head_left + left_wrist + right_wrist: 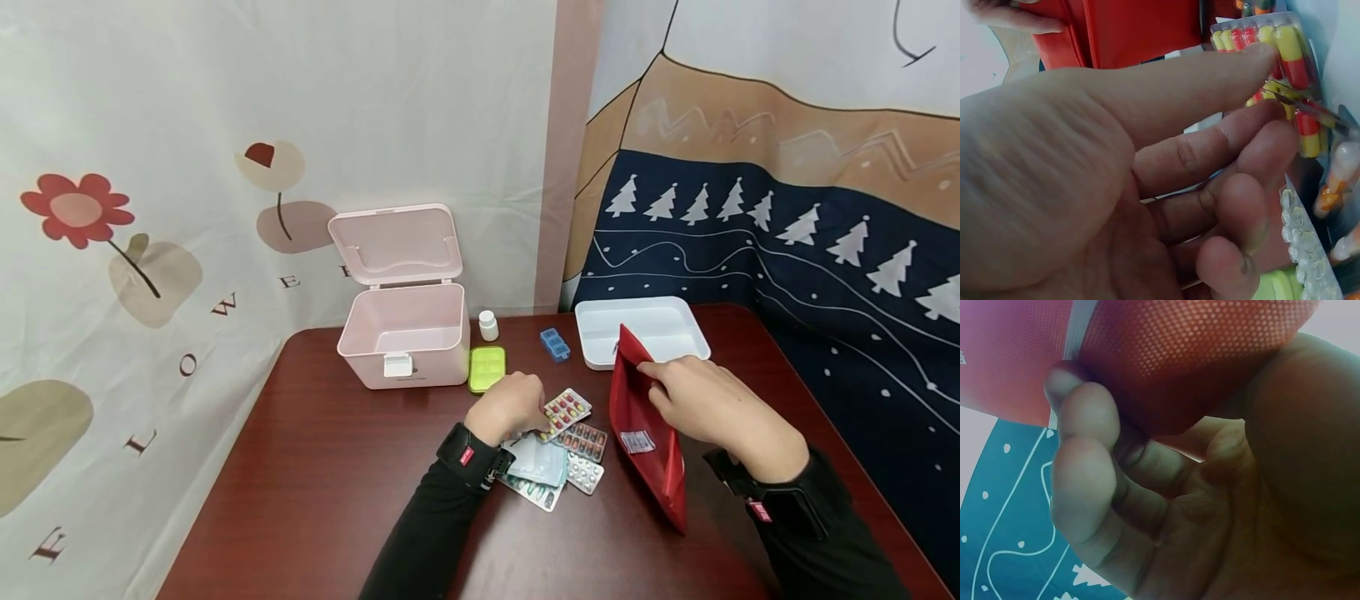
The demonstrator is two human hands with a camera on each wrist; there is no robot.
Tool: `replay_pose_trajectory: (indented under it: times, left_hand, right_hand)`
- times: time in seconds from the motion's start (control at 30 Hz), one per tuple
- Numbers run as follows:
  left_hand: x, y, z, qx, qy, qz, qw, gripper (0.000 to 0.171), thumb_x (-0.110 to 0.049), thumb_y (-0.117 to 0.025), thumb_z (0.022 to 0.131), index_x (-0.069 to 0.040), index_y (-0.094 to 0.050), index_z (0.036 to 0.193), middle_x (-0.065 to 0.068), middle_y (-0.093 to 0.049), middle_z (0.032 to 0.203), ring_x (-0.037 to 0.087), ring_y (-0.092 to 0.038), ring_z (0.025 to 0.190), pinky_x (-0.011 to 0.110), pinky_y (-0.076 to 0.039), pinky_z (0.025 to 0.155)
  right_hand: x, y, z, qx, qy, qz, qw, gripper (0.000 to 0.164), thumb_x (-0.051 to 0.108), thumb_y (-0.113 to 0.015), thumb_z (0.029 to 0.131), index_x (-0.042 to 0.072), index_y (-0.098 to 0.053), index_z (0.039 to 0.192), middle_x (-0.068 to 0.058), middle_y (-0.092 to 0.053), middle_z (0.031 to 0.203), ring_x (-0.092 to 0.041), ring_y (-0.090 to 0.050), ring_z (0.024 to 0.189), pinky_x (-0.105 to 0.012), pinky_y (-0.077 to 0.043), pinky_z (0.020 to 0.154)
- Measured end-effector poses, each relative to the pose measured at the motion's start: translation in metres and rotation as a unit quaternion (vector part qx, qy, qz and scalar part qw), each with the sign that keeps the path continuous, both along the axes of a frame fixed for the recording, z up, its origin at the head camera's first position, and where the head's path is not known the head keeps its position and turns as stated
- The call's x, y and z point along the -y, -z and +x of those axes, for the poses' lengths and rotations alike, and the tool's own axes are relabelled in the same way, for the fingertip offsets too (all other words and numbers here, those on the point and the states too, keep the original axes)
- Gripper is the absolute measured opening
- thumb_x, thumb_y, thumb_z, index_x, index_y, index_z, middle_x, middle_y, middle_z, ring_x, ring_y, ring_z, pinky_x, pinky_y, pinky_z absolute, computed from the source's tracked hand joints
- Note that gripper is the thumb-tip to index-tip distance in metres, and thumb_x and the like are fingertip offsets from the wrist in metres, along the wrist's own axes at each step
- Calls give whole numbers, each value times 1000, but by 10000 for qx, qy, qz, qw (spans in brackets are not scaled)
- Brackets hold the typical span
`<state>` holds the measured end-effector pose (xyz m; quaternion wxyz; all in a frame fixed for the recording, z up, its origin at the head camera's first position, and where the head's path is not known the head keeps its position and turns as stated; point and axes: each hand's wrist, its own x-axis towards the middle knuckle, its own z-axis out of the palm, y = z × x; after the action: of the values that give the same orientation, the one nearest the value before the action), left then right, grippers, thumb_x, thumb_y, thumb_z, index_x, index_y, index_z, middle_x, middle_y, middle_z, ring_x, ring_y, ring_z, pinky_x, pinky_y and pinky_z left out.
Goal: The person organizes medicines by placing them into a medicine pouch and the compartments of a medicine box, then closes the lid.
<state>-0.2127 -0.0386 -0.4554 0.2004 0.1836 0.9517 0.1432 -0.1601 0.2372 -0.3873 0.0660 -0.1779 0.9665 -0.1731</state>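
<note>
My left hand pinches a blister pack of red and yellow capsules between thumb and index finger; in the left wrist view the thumb lies on the capsule pack. Beneath and beside it lie a blister pack of brownish capsules, a pack of white tablets, a pale blue packet and a green-toned blister pack. My right hand grips the edge of a red zip pouch, which stands tilted on the table. In the right wrist view the fingers curl round the red fabric.
A pink box with its lid raised stands at the back left. Near it are a white bottle, a lime green case and a blue pill box. A white tray sits behind the pouch, partly hidden.
</note>
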Motion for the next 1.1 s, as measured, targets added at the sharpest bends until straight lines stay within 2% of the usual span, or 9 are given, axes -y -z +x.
replay_pose_trajectory:
  times: [0.17,0.33,0.5,0.73,0.9,1.1]
  left_hand:
    - [-2,1,0,-124,10,-206,9997,22,-29,-91,92,-13,-82,104,1,-76,98,16,-64,84,31,-54,72]
    - [-1,1,0,-104,37,-135,9998,11,-22,-87,94,-13,-81,91,-1,-73,86,15,-64,75,29,-50,66]
    - [2,-3,1,-240,68,2,9997,22,-19,-83,96,-16,-77,76,-2,-69,76,14,-63,69,27,-47,62]
    - [5,-11,1,-568,55,166,9982,15,-24,-84,97,-19,-81,83,-6,-72,80,11,-64,73,28,-49,62]
    - [4,-15,1,-733,-83,520,9959,12,-26,-82,99,-19,-84,89,-8,-73,81,10,-64,74,28,-49,63]
    - [-1,-19,0,-1124,-207,1098,9874,15,-30,-76,103,-22,-85,93,-9,-73,83,9,-62,75,25,-47,65]
  right_hand:
    - [0,0,0,-3,7,-9,10000,46,11,-72,100,-5,-68,143,-22,-77,112,-15,-67,76,-33,-65,61]
    - [0,1,0,-25,-1,-7,10000,46,11,-71,100,-5,-68,142,-22,-77,113,-15,-67,77,-33,-64,61]
    - [0,0,0,-48,0,18,10000,45,11,-71,100,-5,-68,142,-22,-77,113,-16,-65,77,-30,-62,60]
    - [0,-1,-1,-53,0,53,10000,46,12,-71,100,-4,-68,143,-21,-77,113,-16,-65,78,-30,-61,60]
    - [0,0,0,-108,12,53,9999,44,12,-72,100,-3,-69,141,-21,-77,113,-16,-66,79,-32,-62,60]
    - [1,1,0,-139,26,24,9999,44,12,-73,99,-2,-70,141,-21,-78,113,-16,-68,79,-34,-65,62]
